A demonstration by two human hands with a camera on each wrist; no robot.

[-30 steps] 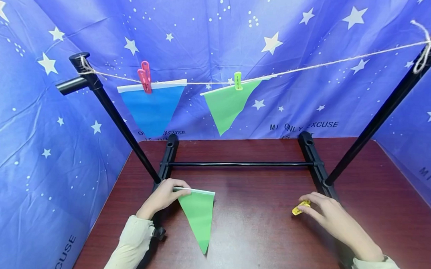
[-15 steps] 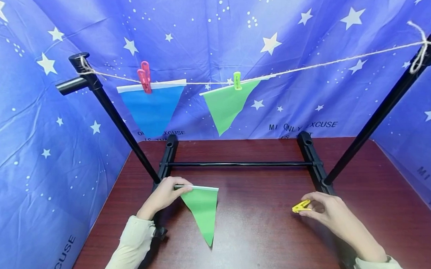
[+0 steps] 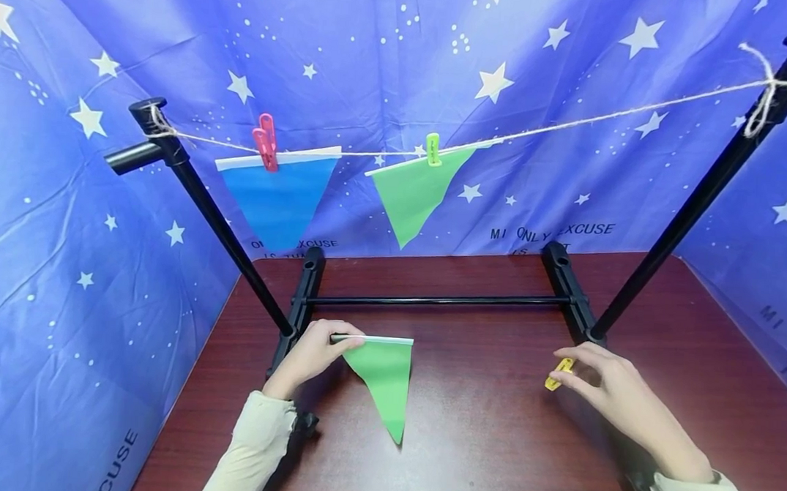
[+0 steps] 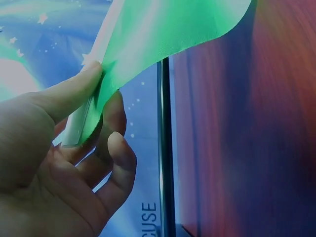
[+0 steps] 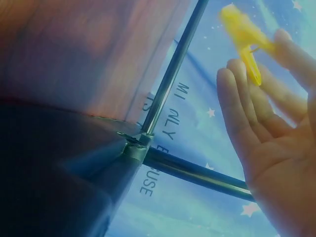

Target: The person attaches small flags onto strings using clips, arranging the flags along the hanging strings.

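Note:
My left hand (image 3: 316, 353) pinches a green triangular pennant (image 3: 388, 377) by the left end of its white top edge, thumb in front and fingers behind. The pennant's tip points down over the table. In the left wrist view the pennant (image 4: 163, 34) bends away from the thumb. On the right, my right hand (image 3: 614, 383) holds a small yellow clothespin (image 3: 559, 373) between thumb and fingertips. The right wrist view shows this clothespin (image 5: 247, 39), slightly blurred, pinched by its handle end.
A string (image 3: 590, 118) runs between two black posts (image 3: 219, 219) of a frame. A blue pennant (image 3: 280, 196) hangs there under a red clothespin (image 3: 266, 143), a green one (image 3: 412, 195) under a green clothespin (image 3: 433, 149). A black crossbar (image 3: 437, 301) spans the dark red table (image 3: 483, 454).
The left hand has moved slightly right and up with the green pennant. The right hand has turned the yellow clothespin and shifted a little right.

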